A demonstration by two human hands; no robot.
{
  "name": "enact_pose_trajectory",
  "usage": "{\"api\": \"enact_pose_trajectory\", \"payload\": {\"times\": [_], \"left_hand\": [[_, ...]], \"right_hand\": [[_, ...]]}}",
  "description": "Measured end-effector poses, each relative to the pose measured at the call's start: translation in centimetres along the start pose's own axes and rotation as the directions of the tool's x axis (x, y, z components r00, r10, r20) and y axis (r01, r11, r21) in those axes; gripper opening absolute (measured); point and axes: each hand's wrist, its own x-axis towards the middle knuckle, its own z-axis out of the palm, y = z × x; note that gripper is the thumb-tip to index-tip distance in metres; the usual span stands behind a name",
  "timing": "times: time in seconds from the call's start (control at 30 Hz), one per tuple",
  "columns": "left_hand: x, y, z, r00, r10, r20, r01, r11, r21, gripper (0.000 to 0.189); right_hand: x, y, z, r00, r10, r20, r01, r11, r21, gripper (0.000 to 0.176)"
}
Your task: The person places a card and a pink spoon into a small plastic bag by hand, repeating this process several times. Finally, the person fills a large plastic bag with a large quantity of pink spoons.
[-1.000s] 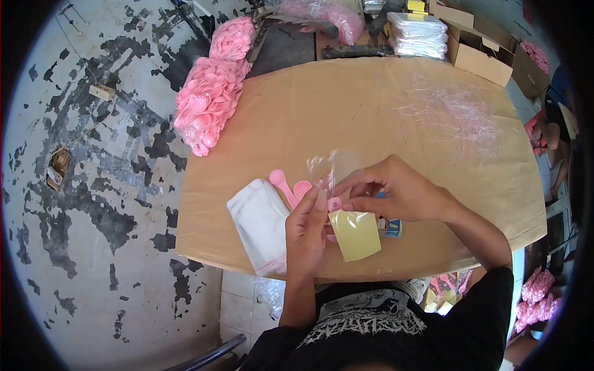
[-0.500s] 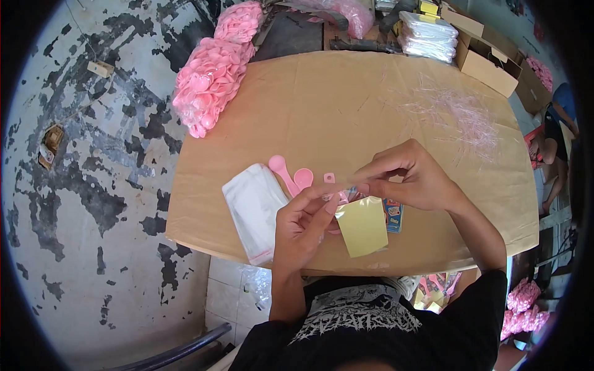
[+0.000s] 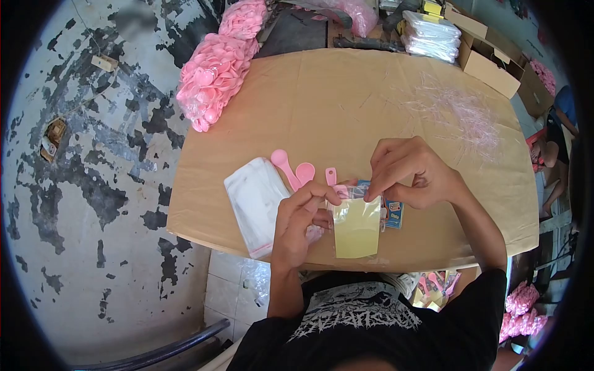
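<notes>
A clear plastic bag with a yellow card inside hangs over the table's front edge area, held up between my two hands. My left hand pinches its upper left corner between curled fingers. At the upper right corner, the thumb and index finger of my right hand grip the plastic. Left of the bag lie a pink spoon, a second pink spoon and a pink handle, partly hidden. Blue printed cards show beneath my right hand. Beside my left hand rests a stack of clear bags.
Brown paper covers the table. Bagged pink spoons sit at its back left, with loose clear strands at the right. Packed plastic bags and a cardboard box stand behind. Another person sits far right.
The bag with the yellow card has straightened and faces me more squarely. My fingertips have moved apart to its two upper corners, the right hand shifting slightly down and right.
</notes>
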Motion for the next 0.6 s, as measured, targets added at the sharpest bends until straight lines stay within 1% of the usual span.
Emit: {"api": "enact_pose_trajectory", "payload": {"times": [0.03,0.1,0.2,0.3,0.4,0.5,0.57,0.6], "left_hand": [[0.0,-0.1,0.2,1.0,0.002,0.001,-0.001,1.0,-0.006,0.003],[0.0,-1.0,0.0,0.997,0.068,0.018,-0.07,0.991,0.115,0.006],[-0.1,-0.4,0.3,0.999,0.028,0.015,-0.03,0.987,0.158,0.013],[-0.1,-0.7,0.7,0.997,0.075,-0.004,-0.074,0.991,0.113,0.014],[-0.2,-0.9,0.5,1.0,0.015,0.007,-0.015,0.989,0.148,0.018],[-0.2,-0.5,0.9,0.999,0.04,0.019,-0.042,0.992,0.117,0.022],[-0.5,-0.7,0.8,0.998,0.025,0.062,-0.031,0.995,0.093,0.025],[-0.7,-0.8,0.8,0.996,0.015,0.083,-0.022,0.997,0.08,0.027]], "right_hand": [[0.1,-0.1,-0.1,1.0,-0.012,0.006,0.012,1.0,-0.015,0.026],[0.2,-0.1,-0.3,0.999,-0.033,0.018,0.034,0.998,-0.048,0.025],[0.2,-0.4,-0.7,0.999,-0.027,0.037,0.031,0.994,-0.109,0.024],[0.3,-0.5,-0.7,0.999,-0.045,0.032,0.048,0.991,-0.127,0.019],[0.2,-0.3,-1.5,0.993,-0.074,0.09,0.092,0.97,-0.224,0.016],[0.1,-1.8,-2.1,0.997,0.067,-0.027,-0.072,0.949,-0.308,0.024],[1.0,-4.6,-0.9,0.942,0.334,-0.024,-0.334,0.932,-0.138,0.025],[1.0,-5.0,-0.4,0.919,0.395,0.005,-0.392,0.914,-0.106,0.026]]}}
